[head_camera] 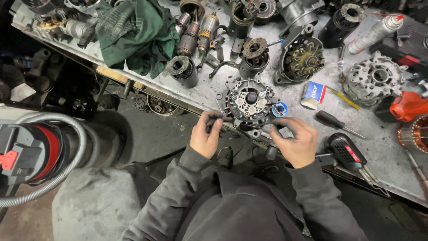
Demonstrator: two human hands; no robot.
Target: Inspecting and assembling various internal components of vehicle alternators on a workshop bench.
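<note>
At the near edge of the grey metal surface point(383, 147) sits a round, dark alternator end housing with a pale perforated plate point(248, 103). The left hand point(206, 136) pinches its left rim, the right hand point(295, 142) curls fingers under its right side; the housing lies open, with loose parts all around, so I judge the work mid-way

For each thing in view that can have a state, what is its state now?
Round grey alternator with black rear plate: lying at the bench edge, rear face up, held from both sides.
Left hand: fingers closed on the alternator's left rim.
Right hand: fingers at its lower right rim.
White spray can with red nozzle: lying on its side.
Green cloth: crumpled.
Black-handled screwdriver: lying flat, untouched.
</note>
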